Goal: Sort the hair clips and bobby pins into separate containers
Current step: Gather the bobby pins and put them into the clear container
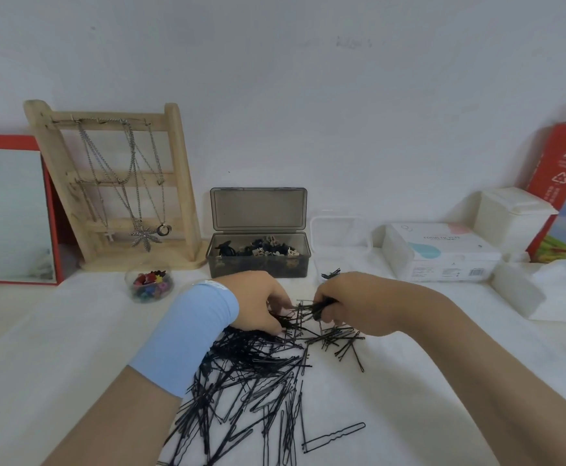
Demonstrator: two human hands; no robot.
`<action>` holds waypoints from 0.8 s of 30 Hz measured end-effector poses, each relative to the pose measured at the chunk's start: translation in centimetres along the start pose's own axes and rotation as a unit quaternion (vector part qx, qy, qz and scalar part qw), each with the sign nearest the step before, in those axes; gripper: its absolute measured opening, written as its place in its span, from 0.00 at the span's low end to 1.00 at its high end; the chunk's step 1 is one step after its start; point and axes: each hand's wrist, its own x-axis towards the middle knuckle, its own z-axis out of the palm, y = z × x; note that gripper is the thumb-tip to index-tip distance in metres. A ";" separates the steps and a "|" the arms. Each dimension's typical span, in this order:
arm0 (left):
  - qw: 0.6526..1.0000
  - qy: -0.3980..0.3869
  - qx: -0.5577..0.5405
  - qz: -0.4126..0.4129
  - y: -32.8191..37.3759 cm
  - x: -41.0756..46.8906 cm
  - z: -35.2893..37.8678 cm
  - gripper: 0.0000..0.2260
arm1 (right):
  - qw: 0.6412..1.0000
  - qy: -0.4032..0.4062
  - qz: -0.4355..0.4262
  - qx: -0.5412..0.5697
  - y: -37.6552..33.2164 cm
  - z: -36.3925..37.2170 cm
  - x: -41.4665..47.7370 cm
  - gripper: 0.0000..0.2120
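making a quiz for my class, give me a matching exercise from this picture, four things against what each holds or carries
Column one
1. grey box
2. round clear bowl
3. wooden stand
4. right hand

Column two
a. hung with chain necklaces
b. fingers grip a bundle of bobby pins
c. holds small coloured clips
d. lid open, dark and beige clips inside

Pairs: 1-d, 2-c, 3-a, 4-b
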 end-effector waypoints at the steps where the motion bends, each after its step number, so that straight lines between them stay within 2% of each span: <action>1: 0.999 0.005 -0.036 0.014 0.1 -0.2 -0.2 0.21 | 0.999 0.003 -0.008 0.045 0.1 0.0 0.1 0.06; 4: 0.986 0.054 -0.154 0.042 0.2 -0.7 -1.0 0.18 | 0.980 0.021 -0.014 0.197 0.3 0.1 0.3 0.08; 8: 0.975 0.137 -0.171 0.044 0.4 -0.6 -1.5 0.03 | 0.955 0.025 -0.022 0.296 0.4 0.7 0.5 0.12; 12: 0.970 0.169 -0.166 0.047 0.8 -0.6 -1.2 0.05 | 0.955 -0.006 -0.043 0.293 0.0 1.2 0.5 0.12; 15: 0.950 0.189 -0.243 0.049 1.1 -0.6 -1.0 0.04 | 0.935 0.010 -0.017 0.355 0.1 1.1 0.5 0.11; 18: 0.930 0.176 -0.321 0.025 1.7 -0.8 -1.1 0.12 | 0.923 0.051 0.002 0.382 0.4 1.0 0.7 0.08; 21: 0.934 0.150 -0.324 0.016 2.5 -0.9 -1.0 0.17 | 0.923 0.069 0.012 0.378 0.4 1.3 1.2 0.08; 24: 0.932 0.168 -0.320 0.010 2.6 -0.6 -0.7 0.17 | 0.882 0.069 0.022 0.465 0.1 1.4 1.4 0.10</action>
